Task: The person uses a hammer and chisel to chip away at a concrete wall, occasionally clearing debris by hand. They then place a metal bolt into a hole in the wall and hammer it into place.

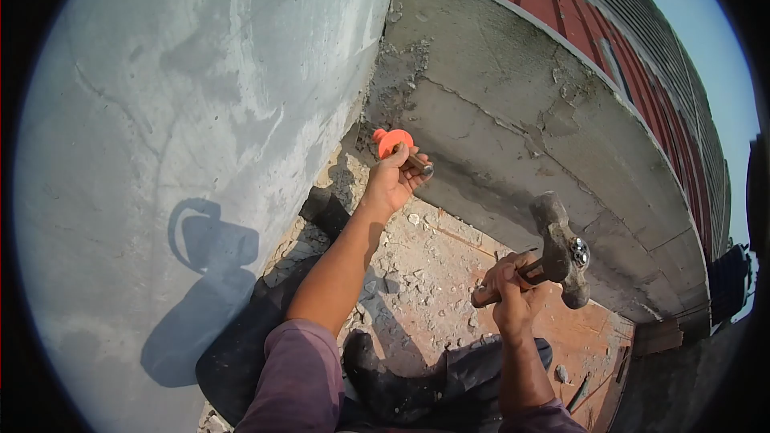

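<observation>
My left hand [391, 180] is wrapped round a chisel [416, 163] with an orange round hand guard [395, 143]. The chisel's struck end points back toward me, and its far end lies near the corner where the two walls meet. Its tip is hidden behind the guard. Off to the right, my right hand [516, 295] grips a hammer [553, 250] by its short wooden handle. The hammer's metal head is raised, apart from the chisel.
A smooth grey wall [200, 56] rises at left, and a rough, cracked low concrete wall [513, 112] runs along the right. Broken rubble [401, 273] covers the floor near my boots [373, 365]. Red roofing sheets [561, 12] lie beyond the low wall.
</observation>
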Action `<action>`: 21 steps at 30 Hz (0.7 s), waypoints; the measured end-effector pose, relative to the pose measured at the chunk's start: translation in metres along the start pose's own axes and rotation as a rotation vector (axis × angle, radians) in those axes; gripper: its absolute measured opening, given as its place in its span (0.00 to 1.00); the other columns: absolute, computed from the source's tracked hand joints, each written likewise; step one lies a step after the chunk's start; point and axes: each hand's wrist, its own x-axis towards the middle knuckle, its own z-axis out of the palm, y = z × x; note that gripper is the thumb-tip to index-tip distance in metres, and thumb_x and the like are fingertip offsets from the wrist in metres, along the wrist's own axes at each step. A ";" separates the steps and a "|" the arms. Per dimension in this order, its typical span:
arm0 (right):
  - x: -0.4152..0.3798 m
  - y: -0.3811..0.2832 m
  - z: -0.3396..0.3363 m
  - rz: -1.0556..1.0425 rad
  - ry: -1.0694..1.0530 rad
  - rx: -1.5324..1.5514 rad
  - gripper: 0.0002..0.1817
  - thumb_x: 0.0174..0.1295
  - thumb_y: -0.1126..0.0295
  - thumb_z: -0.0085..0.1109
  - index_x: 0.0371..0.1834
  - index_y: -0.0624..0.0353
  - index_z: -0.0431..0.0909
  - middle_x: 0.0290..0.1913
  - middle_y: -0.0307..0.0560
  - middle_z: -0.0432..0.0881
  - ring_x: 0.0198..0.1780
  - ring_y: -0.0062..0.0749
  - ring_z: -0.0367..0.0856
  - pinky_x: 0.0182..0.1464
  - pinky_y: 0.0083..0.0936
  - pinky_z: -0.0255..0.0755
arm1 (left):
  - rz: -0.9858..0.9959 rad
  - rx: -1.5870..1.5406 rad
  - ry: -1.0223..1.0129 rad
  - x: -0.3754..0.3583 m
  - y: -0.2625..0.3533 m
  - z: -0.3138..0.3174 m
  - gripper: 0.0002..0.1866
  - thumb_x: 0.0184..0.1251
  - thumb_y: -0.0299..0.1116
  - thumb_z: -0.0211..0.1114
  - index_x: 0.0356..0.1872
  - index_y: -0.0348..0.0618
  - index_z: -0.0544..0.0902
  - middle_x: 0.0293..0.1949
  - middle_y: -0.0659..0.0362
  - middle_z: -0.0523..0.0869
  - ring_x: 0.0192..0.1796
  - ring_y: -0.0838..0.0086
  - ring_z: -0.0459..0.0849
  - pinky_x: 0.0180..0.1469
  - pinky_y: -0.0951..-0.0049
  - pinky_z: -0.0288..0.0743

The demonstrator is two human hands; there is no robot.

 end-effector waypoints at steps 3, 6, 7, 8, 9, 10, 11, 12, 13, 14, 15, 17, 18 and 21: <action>0.041 -0.014 0.019 -0.540 0.056 -0.005 0.17 0.76 0.62 0.51 0.27 0.56 0.64 0.21 0.38 0.65 0.23 0.22 0.64 0.30 0.25 0.66 | 0.033 -0.043 -0.050 0.008 0.005 0.007 0.16 0.79 0.44 0.57 0.45 0.39 0.81 0.40 0.55 0.86 0.46 0.62 0.88 0.52 0.59 0.86; 0.064 0.032 0.038 -0.621 0.168 -0.128 0.17 0.74 0.66 0.53 0.25 0.56 0.64 0.21 0.39 0.69 0.21 0.23 0.65 0.28 0.25 0.66 | 0.040 -0.074 -0.033 0.010 0.012 0.012 0.16 0.80 0.43 0.56 0.42 0.38 0.80 0.39 0.54 0.85 0.46 0.60 0.88 0.53 0.58 0.86; 0.067 0.062 0.038 -0.522 0.132 -0.363 0.16 0.73 0.68 0.54 0.25 0.56 0.65 0.20 0.39 0.71 0.20 0.22 0.65 0.26 0.26 0.66 | 0.033 -0.087 -0.026 0.008 0.010 0.014 0.16 0.80 0.43 0.55 0.42 0.38 0.80 0.39 0.54 0.85 0.46 0.60 0.88 0.53 0.57 0.86; 0.070 0.082 0.043 -0.005 -0.016 -0.391 0.15 0.71 0.68 0.56 0.25 0.57 0.67 0.19 0.39 0.71 0.19 0.22 0.66 0.24 0.27 0.66 | 0.025 -0.074 0.022 0.006 0.005 0.016 0.17 0.80 0.43 0.55 0.42 0.38 0.79 0.39 0.53 0.85 0.46 0.59 0.88 0.53 0.57 0.86; 0.075 0.090 0.050 0.505 -0.165 -0.398 0.15 0.70 0.69 0.58 0.25 0.58 0.68 0.19 0.39 0.72 0.18 0.22 0.67 0.23 0.27 0.65 | 0.023 -0.060 0.064 0.005 0.003 0.019 0.17 0.80 0.43 0.55 0.41 0.37 0.79 0.39 0.53 0.85 0.46 0.59 0.88 0.54 0.57 0.86; 0.066 0.087 0.048 0.501 -0.120 -0.299 0.14 0.69 0.68 0.60 0.26 0.58 0.70 0.18 0.37 0.71 0.17 0.21 0.66 0.21 0.27 0.65 | 0.028 -0.038 0.100 0.009 0.009 0.022 0.17 0.81 0.43 0.54 0.41 0.37 0.79 0.39 0.52 0.85 0.46 0.59 0.87 0.54 0.57 0.86; 0.056 0.081 0.044 0.501 -0.087 -0.211 0.13 0.68 0.68 0.62 0.27 0.59 0.71 0.17 0.36 0.70 0.16 0.21 0.66 0.20 0.26 0.64 | 0.060 -0.068 0.064 0.012 0.014 0.023 0.16 0.81 0.42 0.53 0.41 0.37 0.79 0.39 0.52 0.85 0.46 0.58 0.88 0.53 0.57 0.86; 0.052 0.074 0.039 0.423 -0.071 -0.167 0.13 0.67 0.69 0.62 0.26 0.58 0.71 0.18 0.36 0.70 0.16 0.21 0.66 0.21 0.25 0.65 | 0.072 -0.097 0.042 0.009 0.012 0.021 0.16 0.81 0.41 0.52 0.41 0.37 0.78 0.40 0.52 0.85 0.45 0.58 0.88 0.53 0.57 0.86; 0.049 0.061 0.035 0.327 -0.056 -0.164 0.13 0.67 0.69 0.63 0.27 0.57 0.70 0.18 0.35 0.69 0.17 0.21 0.66 0.21 0.25 0.65 | 0.083 -0.117 0.013 0.010 0.011 0.020 0.16 0.82 0.40 0.51 0.41 0.37 0.78 0.40 0.51 0.85 0.44 0.58 0.88 0.52 0.57 0.86; 0.049 0.039 0.034 0.249 -0.049 -0.105 0.13 0.67 0.68 0.63 0.28 0.57 0.70 0.18 0.35 0.68 0.17 0.20 0.66 0.23 0.25 0.65 | 0.097 -0.111 0.002 0.007 0.014 0.023 0.17 0.82 0.41 0.50 0.40 0.37 0.79 0.39 0.51 0.86 0.44 0.58 0.88 0.52 0.56 0.87; 0.050 0.021 0.028 0.098 -0.039 -0.073 0.12 0.69 0.68 0.61 0.30 0.57 0.70 0.19 0.35 0.68 0.19 0.20 0.65 0.26 0.25 0.66 | 0.095 -0.127 -0.022 0.011 0.016 0.022 0.18 0.82 0.41 0.50 0.39 0.37 0.79 0.38 0.50 0.86 0.43 0.58 0.88 0.52 0.57 0.87; 0.060 -0.011 0.033 -0.346 0.034 0.079 0.14 0.73 0.67 0.57 0.29 0.58 0.67 0.21 0.38 0.70 0.21 0.21 0.69 0.28 0.24 0.71 | 0.089 -0.159 -0.064 0.014 0.016 0.018 0.19 0.82 0.42 0.50 0.38 0.37 0.80 0.37 0.50 0.86 0.43 0.58 0.88 0.52 0.57 0.87; 0.069 -0.021 0.032 -0.565 0.012 0.099 0.15 0.75 0.65 0.55 0.30 0.57 0.66 0.22 0.39 0.69 0.24 0.20 0.67 0.31 0.24 0.71 | 0.087 -0.163 -0.062 0.012 0.018 0.020 0.19 0.82 0.41 0.52 0.39 0.33 0.80 0.38 0.49 0.85 0.46 0.57 0.87 0.56 0.57 0.86; 0.092 0.012 0.054 -0.828 0.203 0.116 0.16 0.74 0.66 0.56 0.27 0.57 0.66 0.20 0.37 0.69 0.21 0.19 0.64 0.27 0.26 0.69 | 0.070 -0.169 -0.033 0.011 0.020 0.023 0.20 0.82 0.41 0.52 0.38 0.33 0.80 0.38 0.49 0.85 0.46 0.57 0.87 0.56 0.57 0.86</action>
